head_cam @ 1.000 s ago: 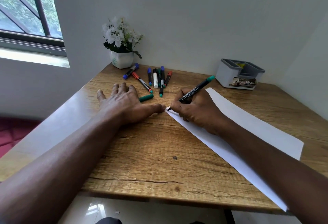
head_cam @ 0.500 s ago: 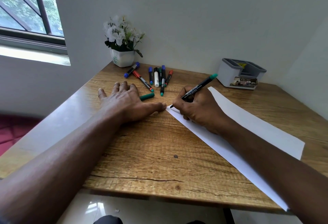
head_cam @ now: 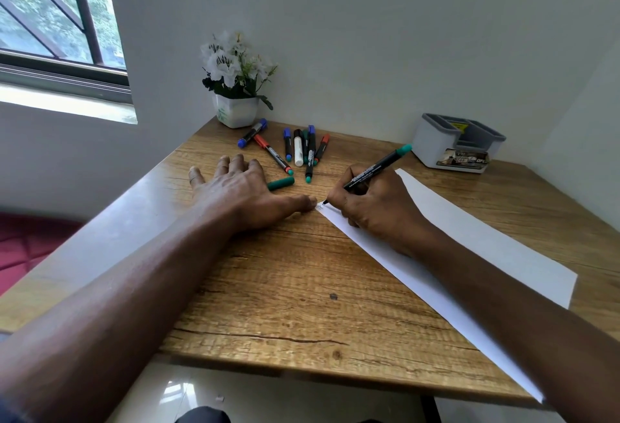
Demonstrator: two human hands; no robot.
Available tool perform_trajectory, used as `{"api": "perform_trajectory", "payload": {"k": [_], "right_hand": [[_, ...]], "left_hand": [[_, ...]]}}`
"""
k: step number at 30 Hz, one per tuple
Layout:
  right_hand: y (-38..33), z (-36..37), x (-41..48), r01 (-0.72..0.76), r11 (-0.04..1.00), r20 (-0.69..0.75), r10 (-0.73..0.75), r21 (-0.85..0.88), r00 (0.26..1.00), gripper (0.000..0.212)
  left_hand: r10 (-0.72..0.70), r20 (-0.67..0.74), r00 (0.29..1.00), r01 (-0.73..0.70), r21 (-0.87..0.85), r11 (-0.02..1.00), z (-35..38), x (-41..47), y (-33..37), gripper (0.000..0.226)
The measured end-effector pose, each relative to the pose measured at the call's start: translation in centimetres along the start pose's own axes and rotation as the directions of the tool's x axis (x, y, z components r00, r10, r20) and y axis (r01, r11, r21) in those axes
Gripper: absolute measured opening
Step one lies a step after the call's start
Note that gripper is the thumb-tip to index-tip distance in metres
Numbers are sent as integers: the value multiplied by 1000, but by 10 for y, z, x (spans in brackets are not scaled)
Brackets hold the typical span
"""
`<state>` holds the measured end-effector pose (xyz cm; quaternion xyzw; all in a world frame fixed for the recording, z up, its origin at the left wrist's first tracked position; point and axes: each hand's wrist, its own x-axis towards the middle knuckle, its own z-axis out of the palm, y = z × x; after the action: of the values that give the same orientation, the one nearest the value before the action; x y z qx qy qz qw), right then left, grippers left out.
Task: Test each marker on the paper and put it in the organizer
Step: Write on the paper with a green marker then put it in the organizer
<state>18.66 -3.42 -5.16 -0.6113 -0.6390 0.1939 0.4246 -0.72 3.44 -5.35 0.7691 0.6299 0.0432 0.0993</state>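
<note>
Near the middle of the desk, a green marker is grasped by the right grip in a writing hold. The fingers are curled round the barrel and the tip is set down on the far corner of the paper. The barrel is tilted back toward the desk's far right corner so that the tip meets the sheet at a slant, as suits a test stroke. A faint mark seems to lie beside the tip, though it is too small to be read.

The left grip is released and laid flat on the wood with fingers spread. Its thumb is stretched to that same paper corner, probably so that the sheet is kept from sliding. A green cap is left lying just beside that hand, within reach for closing the marker.

Other markers are gathered in a loose fan by the far left corner, next to a flowerpot. The organizer stands by the far right corner, well apart from the tip. No marker is seen standing out of it, so the task is judged to be near its start.
</note>
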Motion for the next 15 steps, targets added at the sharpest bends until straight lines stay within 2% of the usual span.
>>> {"api": "perform_trajectory", "payload": {"k": [4, 9, 13, 15], "right_hand": [[-3, -2, 0, -92, 991, 0, 93, 95, 996, 17], [-5, -2, -1, -70, 996, 11, 70, 51, 997, 19], [-4, -4, -1, -101, 990, 15, 100, 101, 995, 19], [-4, -2, -2, -72, 996, 7, 72, 58, 997, 20]], "left_hand": [[-2, 1, 1000, 2, 4, 1000, 0, 0, 0, 130], [-8, 2, 1000, 8, 1, 1000, 1, 2, 0, 130], [-8, 4, 1000, 8, -1, 1000, 0, 2, 0, 129], [-5, 2, 1000, 5, -1, 1000, 1, 2, 0, 128]]}}
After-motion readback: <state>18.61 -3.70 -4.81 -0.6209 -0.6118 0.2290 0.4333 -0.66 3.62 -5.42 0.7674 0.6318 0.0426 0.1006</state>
